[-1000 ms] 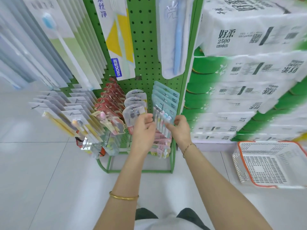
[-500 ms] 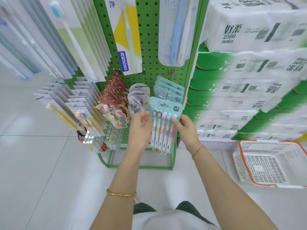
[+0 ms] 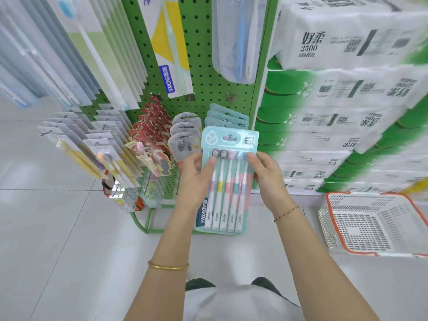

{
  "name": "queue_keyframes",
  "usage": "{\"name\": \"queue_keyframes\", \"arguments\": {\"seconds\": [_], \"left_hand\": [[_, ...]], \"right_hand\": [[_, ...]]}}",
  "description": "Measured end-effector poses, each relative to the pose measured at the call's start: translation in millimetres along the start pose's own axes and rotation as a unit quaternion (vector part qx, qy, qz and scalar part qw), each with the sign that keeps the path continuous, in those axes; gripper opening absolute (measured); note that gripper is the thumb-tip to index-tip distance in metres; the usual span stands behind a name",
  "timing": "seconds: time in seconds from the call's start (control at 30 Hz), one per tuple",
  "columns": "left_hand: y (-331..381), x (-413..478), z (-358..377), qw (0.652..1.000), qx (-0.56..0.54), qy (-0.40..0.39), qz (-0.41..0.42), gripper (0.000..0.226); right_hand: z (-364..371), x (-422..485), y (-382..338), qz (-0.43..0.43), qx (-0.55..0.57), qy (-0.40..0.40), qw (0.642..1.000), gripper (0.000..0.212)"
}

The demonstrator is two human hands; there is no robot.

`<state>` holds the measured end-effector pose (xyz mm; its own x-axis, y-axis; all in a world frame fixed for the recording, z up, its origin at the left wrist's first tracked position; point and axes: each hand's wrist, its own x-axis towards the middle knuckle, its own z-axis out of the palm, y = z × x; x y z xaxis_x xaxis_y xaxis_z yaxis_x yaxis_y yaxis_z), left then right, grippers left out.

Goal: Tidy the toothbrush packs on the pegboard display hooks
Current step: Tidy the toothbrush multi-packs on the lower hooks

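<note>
Currently the left hand (image 3: 196,179) and right hand (image 3: 266,179) each grip a side edge of one pack (image 3: 228,193), thumbs on its face. Pack is upright, long axis vertical, hang hole (image 3: 229,136) uppermost, just in front of the matching packs (image 3: 228,117) on their hook (image 3: 231,97); neither hand is nearer.

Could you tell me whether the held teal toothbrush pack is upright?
Upright: teal pack shows bristles uppermost, handles down; left hand and right hand grip its sides.

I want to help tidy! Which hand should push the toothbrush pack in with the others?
Probably the right hand: it holds the toothbrush pack on its free side. The left hand is crowded by the clear packs.
</note>
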<state>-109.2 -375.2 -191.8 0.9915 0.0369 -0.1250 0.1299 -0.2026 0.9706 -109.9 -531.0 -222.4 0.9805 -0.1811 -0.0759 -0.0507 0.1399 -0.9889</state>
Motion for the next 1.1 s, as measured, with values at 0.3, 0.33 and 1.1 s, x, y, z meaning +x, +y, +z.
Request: {"name": "queue_keyframes", "arguments": {"seconds": [0.3, 0.33, 1.1], "left_hand": [[19, 0, 27, 0.999, -0.032, 0.02, 0.037, 0.038], [21, 2, 29, 0.998, -0.039, 0.033, 0.038, 0.039], [55, 1, 60, 0.992, 0.044, 0.059, 0.099, 0.071]], "right_hand": [[-17, -26, -40, -0.015, -0.034, 0.008, 0.999, 0.021], [-20, -30, -39, -0.015, -0.057, -0.007, 0.998, 0.019], [-29, -30, -48, -0.096, -0.033, 0.017, 0.995, 0.013]]}}
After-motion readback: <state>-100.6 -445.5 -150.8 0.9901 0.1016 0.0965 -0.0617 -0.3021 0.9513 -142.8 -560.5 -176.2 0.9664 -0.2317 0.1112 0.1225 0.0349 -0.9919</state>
